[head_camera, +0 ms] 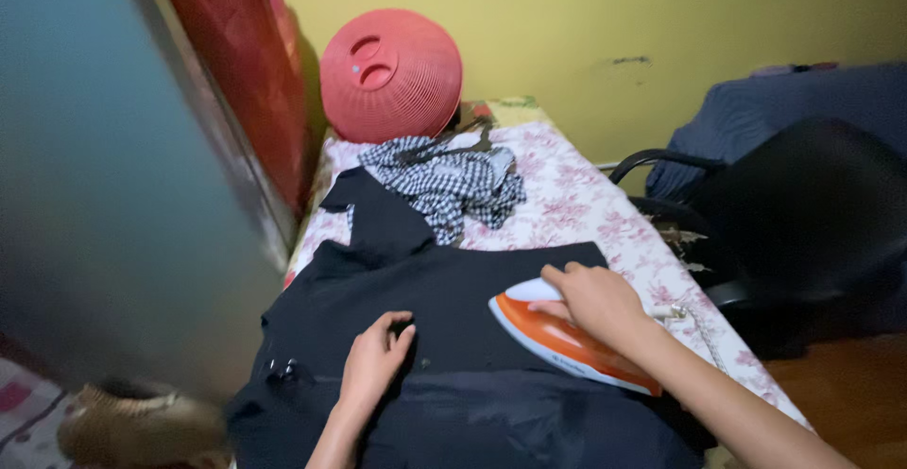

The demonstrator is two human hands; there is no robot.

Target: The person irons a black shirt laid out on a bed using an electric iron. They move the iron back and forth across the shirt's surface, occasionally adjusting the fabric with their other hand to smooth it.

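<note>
Right hand (597, 301) grips iron (557, 337) (nose pointing upper-left) on black garment (444, 289).

Indoor light, moderately dim and warm, soft with no hard glare. The yellow wall (586, 16) is evenly lit. The dark garment (444, 289) loses detail in shadow, as does the black chair (812, 214). The left edge is blurred and smeared; the brown object (132, 426) at lower left is out of focus. The centre is fairly sharp.

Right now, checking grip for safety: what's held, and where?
The right hand grips the orange iron by its top handle; the left hand holds nothing, pressing the dark garment.
</note>
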